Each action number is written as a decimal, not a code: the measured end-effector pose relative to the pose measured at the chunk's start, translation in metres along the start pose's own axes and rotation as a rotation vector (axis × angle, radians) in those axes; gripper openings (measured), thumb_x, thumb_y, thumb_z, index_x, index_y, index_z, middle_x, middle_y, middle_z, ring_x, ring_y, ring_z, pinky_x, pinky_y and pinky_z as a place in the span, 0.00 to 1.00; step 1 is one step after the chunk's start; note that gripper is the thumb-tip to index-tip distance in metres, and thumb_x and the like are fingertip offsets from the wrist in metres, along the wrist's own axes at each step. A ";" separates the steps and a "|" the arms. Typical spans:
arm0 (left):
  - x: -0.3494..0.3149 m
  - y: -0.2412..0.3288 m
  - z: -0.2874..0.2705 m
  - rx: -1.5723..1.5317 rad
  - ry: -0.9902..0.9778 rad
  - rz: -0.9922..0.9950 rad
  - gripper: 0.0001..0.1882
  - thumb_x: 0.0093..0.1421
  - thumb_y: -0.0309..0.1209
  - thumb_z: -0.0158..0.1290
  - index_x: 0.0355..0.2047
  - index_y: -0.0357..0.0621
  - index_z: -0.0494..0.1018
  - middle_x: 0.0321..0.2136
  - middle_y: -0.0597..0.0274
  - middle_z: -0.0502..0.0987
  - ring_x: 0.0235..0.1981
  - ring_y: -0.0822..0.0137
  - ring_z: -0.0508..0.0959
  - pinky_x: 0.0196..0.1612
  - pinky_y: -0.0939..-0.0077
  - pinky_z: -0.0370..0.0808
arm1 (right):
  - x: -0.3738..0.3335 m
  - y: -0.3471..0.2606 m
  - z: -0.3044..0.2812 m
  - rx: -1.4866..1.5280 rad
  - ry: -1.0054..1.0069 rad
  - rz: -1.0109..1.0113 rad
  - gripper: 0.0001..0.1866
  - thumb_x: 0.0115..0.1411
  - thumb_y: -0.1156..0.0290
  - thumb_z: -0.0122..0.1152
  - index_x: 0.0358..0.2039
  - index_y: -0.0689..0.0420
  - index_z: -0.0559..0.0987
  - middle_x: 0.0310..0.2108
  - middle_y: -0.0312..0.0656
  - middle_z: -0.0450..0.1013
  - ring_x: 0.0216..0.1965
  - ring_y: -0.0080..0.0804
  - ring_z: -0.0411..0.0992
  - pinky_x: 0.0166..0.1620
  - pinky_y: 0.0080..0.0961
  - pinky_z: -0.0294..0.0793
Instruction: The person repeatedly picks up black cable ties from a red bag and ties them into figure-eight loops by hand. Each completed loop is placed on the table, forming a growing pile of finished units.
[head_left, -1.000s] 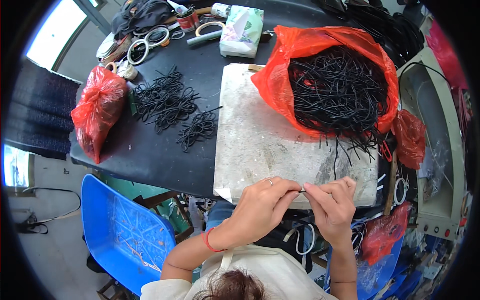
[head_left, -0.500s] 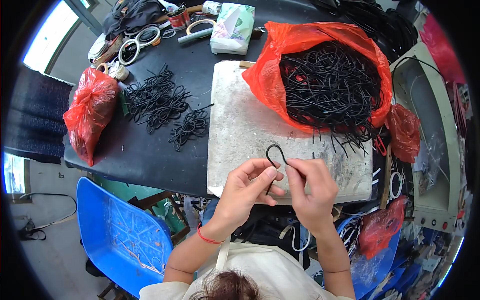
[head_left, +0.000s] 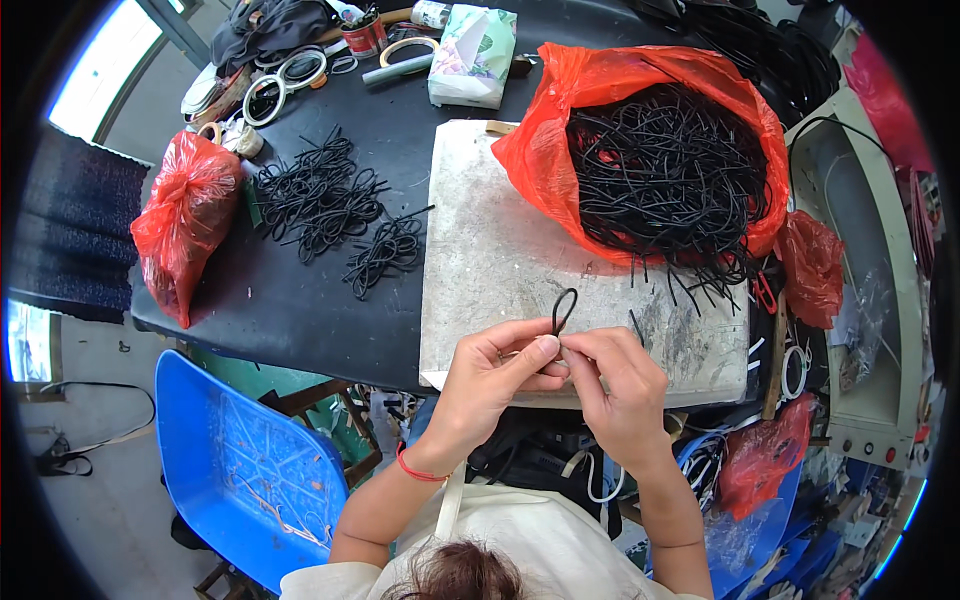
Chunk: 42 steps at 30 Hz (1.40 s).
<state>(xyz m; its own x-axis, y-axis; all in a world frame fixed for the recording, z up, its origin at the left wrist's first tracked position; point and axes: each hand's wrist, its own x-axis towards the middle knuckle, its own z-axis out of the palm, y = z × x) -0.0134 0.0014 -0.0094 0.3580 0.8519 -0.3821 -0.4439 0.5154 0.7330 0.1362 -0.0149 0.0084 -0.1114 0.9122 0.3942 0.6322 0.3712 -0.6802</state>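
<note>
Between my two hands, above the near part of a worn pale board (head_left: 470, 250), a short black cord (head_left: 556, 316) is bent into a narrow upright loop. The thumb and fingers of my left hand (head_left: 490, 380) pinch it where its strands meet. My right hand (head_left: 625, 385) pinches the cord at the same spot, fingertips against the left thumb. A short dark end shows beyond the right knuckles. Farther back, an open red plastic bag (head_left: 540, 160) holds a tangle of black cords (head_left: 670, 180). Left of the board lie black looped cords (head_left: 320, 195) in a heap and a smaller bunch (head_left: 385, 255).
A knotted red bag (head_left: 185, 220) sits at the table's left edge. Tape rolls (head_left: 262, 100) and a tissue pack (head_left: 473, 55) stand at the back. A blue plastic tub (head_left: 230, 430) is lower left; a pale machine housing (head_left: 860, 380) is on the right.
The cord's wide open bend has become a narrow closed loop. My right fingertips have moved left to meet my left thumb.
</note>
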 end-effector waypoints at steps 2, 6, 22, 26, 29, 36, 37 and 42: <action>0.000 -0.001 -0.002 0.070 -0.010 0.041 0.10 0.59 0.27 0.49 0.39 0.34 0.70 0.34 0.59 0.76 0.34 0.72 0.77 0.38 0.79 0.76 | -0.001 -0.001 -0.001 0.063 -0.020 0.086 0.09 0.48 0.82 0.60 0.33 0.61 0.77 0.25 0.43 0.71 0.25 0.34 0.72 0.28 0.26 0.70; 0.001 0.011 0.006 -0.209 0.014 0.050 0.07 0.61 0.29 0.46 0.35 0.39 0.69 0.33 0.62 0.74 0.35 0.73 0.75 0.42 0.75 0.73 | -0.002 0.000 -0.008 0.094 -0.008 0.096 0.09 0.47 0.81 0.61 0.32 0.59 0.78 0.23 0.42 0.71 0.24 0.34 0.71 0.27 0.25 0.70; 0.000 0.006 -0.005 0.189 -0.127 -0.033 0.09 0.59 0.29 0.52 0.34 0.35 0.72 0.28 0.65 0.75 0.30 0.78 0.73 0.36 0.83 0.71 | -0.001 0.003 -0.002 -0.039 0.070 -0.102 0.11 0.44 0.83 0.62 0.31 0.61 0.76 0.26 0.41 0.69 0.26 0.36 0.70 0.27 0.27 0.70; -0.003 0.008 0.000 0.209 -0.079 -0.039 0.08 0.59 0.28 0.50 0.34 0.34 0.72 0.28 0.62 0.76 0.30 0.78 0.74 0.35 0.83 0.71 | 0.001 0.006 -0.013 -0.068 0.057 -0.012 0.10 0.46 0.84 0.60 0.31 0.61 0.77 0.26 0.41 0.70 0.25 0.35 0.69 0.28 0.25 0.69; 0.000 0.014 -0.006 0.565 0.005 -0.015 0.08 0.58 0.26 0.50 0.34 0.32 0.71 0.28 0.59 0.76 0.30 0.77 0.74 0.34 0.83 0.71 | -0.001 -0.005 -0.036 -0.271 -0.187 -0.170 0.12 0.43 0.81 0.57 0.32 0.59 0.76 0.27 0.40 0.69 0.28 0.35 0.68 0.30 0.29 0.66; -0.011 0.030 -0.005 0.416 -0.195 -0.017 0.12 0.59 0.26 0.50 0.42 0.34 0.71 0.29 0.64 0.75 0.30 0.77 0.74 0.35 0.83 0.73 | 0.016 0.010 -0.030 0.183 -0.211 0.112 0.07 0.50 0.82 0.56 0.31 0.61 0.76 0.26 0.42 0.69 0.29 0.37 0.69 0.33 0.27 0.67; -0.010 0.030 -0.004 0.332 -0.202 -0.032 0.12 0.59 0.26 0.50 0.42 0.34 0.71 0.30 0.63 0.75 0.30 0.77 0.73 0.35 0.83 0.73 | 0.009 0.008 -0.028 0.240 -0.208 0.206 0.06 0.51 0.82 0.56 0.31 0.62 0.76 0.27 0.43 0.69 0.29 0.38 0.69 0.33 0.26 0.68; -0.004 0.021 -0.006 0.239 -0.156 0.030 0.13 0.59 0.25 0.50 0.44 0.34 0.70 0.31 0.63 0.75 0.30 0.77 0.73 0.36 0.84 0.72 | -0.006 0.004 -0.011 0.209 -0.134 0.091 0.09 0.52 0.82 0.55 0.36 0.62 0.76 0.27 0.44 0.71 0.25 0.28 0.69 0.28 0.23 0.68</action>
<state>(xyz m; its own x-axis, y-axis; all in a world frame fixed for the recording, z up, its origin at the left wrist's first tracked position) -0.0288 0.0096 0.0040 0.4776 0.8326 -0.2805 -0.2570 0.4377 0.8616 0.1478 -0.0209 0.0105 -0.1707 0.9532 0.2495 0.4733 0.3014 -0.8277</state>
